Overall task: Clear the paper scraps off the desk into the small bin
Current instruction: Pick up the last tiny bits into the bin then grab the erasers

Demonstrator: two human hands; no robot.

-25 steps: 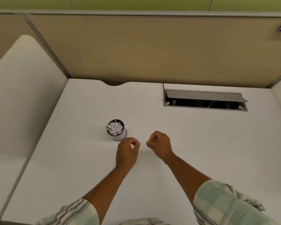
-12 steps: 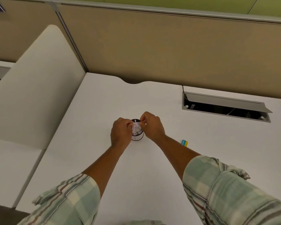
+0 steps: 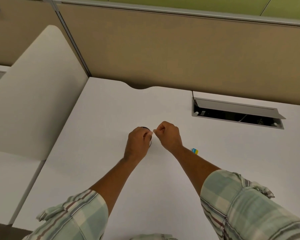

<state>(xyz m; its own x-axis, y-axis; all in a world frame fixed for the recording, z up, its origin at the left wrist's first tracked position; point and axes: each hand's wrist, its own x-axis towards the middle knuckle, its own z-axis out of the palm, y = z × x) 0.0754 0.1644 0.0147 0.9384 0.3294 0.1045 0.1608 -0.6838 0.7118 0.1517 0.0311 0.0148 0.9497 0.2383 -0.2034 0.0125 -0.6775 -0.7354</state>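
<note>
White desk [image 3: 163,187] — both hands [image 3: 139,142] curled over the bin [image 3: 146,127], contents unclear; a nudge could tip it.

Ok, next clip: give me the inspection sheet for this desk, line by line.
Surface: white desk, no loose scraps seen.
Job's things: small bin mostly hidden behind the left hand; only bits of its dark rim show.
Clutter: small blue and yellow item beside the right forearm.
Hands: left hand curled over the bin; right hand pinched beside it; contents too small to tell.
Cables: black cable runs into the open cable tray.
Surroundings: beige partition, white side divider.
</note>
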